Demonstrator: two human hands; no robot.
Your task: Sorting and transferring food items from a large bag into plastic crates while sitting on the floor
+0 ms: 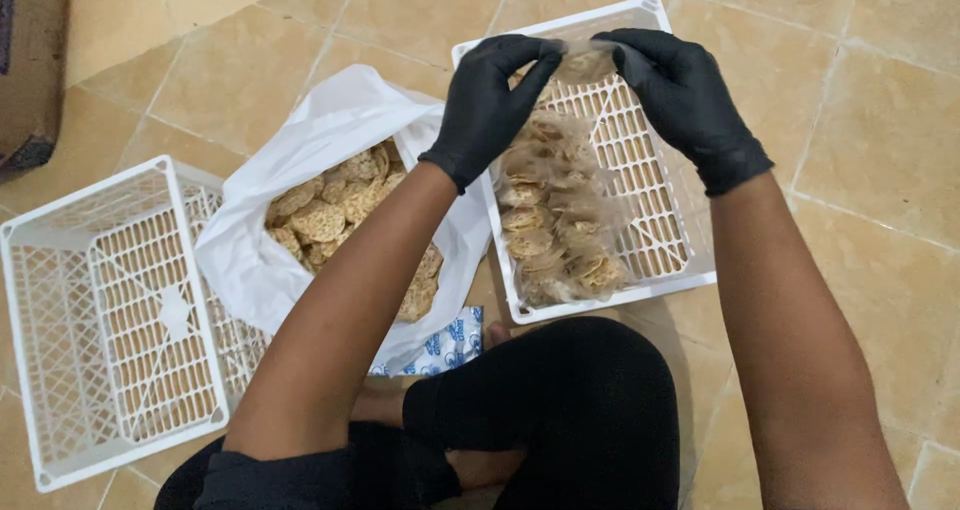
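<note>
Both my hands wear black gloves. My left hand [492, 100] and my right hand [682, 95] pinch the top of a clear plastic bag [555, 220] filled with round brown crackers. The bag hangs down over a white slatted plastic basket [660, 240] on the tiled floor. To the left lies an open white plastic bag [300, 160] holding a heap of the same crackers [330, 210], partly hidden by my left forearm.
A second white slatted basket [110, 320] stands at the lower left. A small blue-and-white packet [445, 348] lies by my knee. A brown cardboard box [30, 60] sits at the upper left edge. My legs in black are folded at the bottom.
</note>
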